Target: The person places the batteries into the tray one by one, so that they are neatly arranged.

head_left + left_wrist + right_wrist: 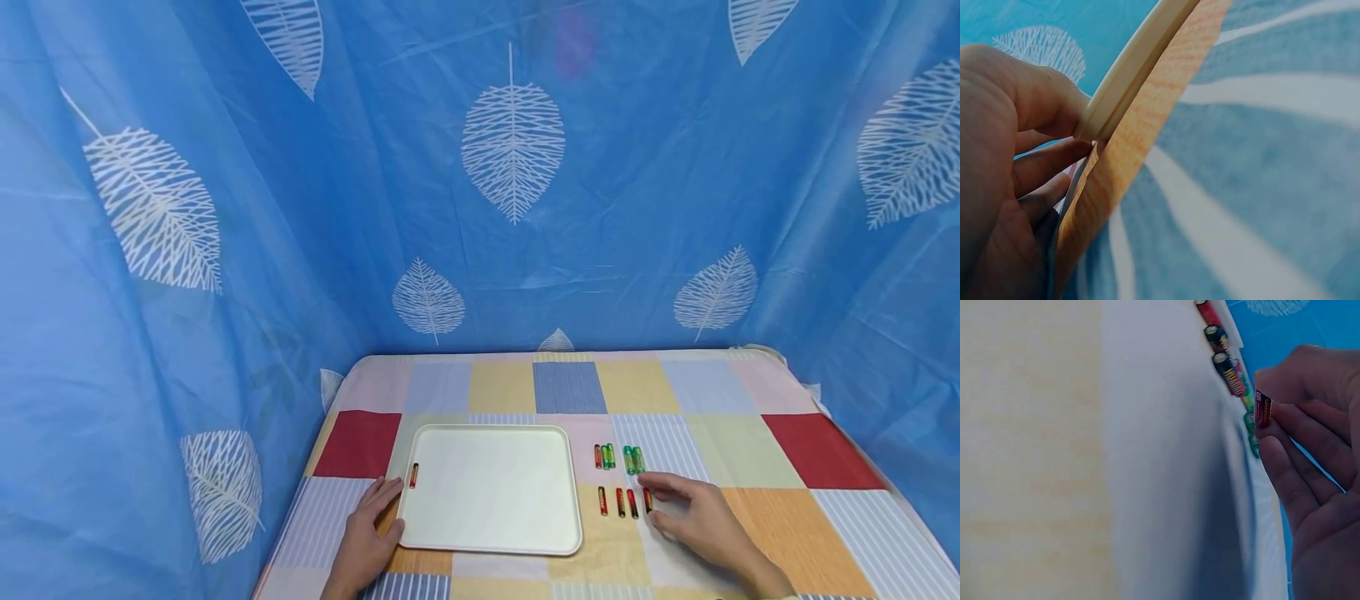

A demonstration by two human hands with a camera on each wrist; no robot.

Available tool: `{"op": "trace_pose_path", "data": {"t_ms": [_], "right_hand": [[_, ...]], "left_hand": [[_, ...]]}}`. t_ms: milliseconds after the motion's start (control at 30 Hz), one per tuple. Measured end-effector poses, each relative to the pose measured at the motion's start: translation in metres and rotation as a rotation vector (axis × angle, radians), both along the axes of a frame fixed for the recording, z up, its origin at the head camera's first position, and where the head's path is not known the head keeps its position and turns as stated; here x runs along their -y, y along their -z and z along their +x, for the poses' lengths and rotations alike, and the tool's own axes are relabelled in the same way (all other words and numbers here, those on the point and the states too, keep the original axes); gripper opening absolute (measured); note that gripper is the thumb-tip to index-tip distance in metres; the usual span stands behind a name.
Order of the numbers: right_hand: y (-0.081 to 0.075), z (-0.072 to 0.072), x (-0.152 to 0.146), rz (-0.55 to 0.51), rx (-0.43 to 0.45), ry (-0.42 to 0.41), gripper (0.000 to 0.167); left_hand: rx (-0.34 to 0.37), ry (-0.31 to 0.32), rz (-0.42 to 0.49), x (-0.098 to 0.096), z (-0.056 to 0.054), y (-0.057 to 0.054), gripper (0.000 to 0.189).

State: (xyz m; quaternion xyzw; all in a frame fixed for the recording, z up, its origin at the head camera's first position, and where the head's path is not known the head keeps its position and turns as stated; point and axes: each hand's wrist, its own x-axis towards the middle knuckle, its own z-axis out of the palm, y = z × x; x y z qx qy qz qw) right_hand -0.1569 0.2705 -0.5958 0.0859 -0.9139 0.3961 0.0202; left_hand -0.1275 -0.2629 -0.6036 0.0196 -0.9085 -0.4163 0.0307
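At the tray's left edge, my left hand [367,529] rests with extended fingers. In the left wrist view the thumb [1054,100] touches the rim near a corner. A single red-and-black battery [414,475] lies on the cream tray [491,492], near its left side. To the right of the tray, my right hand [701,521] pinches a red-and-black battery [1263,409] between thumb and fingertips. Beside it are three more red-and-black batteries [621,502] in a row on the cloth. Behind that row lie several green batteries [628,460] and a red one [598,456].
A patchwork cloth [780,450] covers the table. Blue curtains [517,275] with white leaf prints hang behind it and along both sides.
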Motion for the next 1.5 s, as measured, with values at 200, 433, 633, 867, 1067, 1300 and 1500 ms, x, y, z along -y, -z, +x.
{"op": "trace_pose_path", "data": {"t_ms": [200, 433, 633, 867, 1067, 1300, 1500], "right_hand": [[-0.015, -0.003, 0.001, -0.072, -0.006, -0.053, 0.05], [-0.028, -0.009, 0.007, -0.065, -0.073, -0.14, 0.05], [-0.038, -0.019, 0.017, -0.079, -0.107, -0.197, 0.049], [-0.046, -0.028, 0.032, -0.112, -0.095, -0.237, 0.047], [-0.048, -0.038, 0.044, -0.141, -0.094, -0.304, 0.047], [-0.049, -0.048, 0.06, -0.18, -0.081, -0.359, 0.047], [-0.047, -0.055, 0.077, -0.17, -0.108, -0.412, 0.044]], "left_hand": [[-0.014, 0.004, 0.008, 0.002, 0.001, 0.001, 0.057], [0.001, 0.006, 0.004, 0.002, 0.001, 0.0, 0.058], [0.004, 0.001, -0.005, 0.001, 0.0, -0.001, 0.058], [0.0, -0.005, -0.002, 0.0, 0.001, -0.002, 0.058], [0.005, -0.004, 0.004, 0.0, 0.002, -0.003, 0.058], [-0.012, 0.002, 0.016, 0.001, 0.003, -0.004, 0.058], [-0.026, 0.001, 0.032, 0.0, 0.003, -0.004, 0.057]]}}
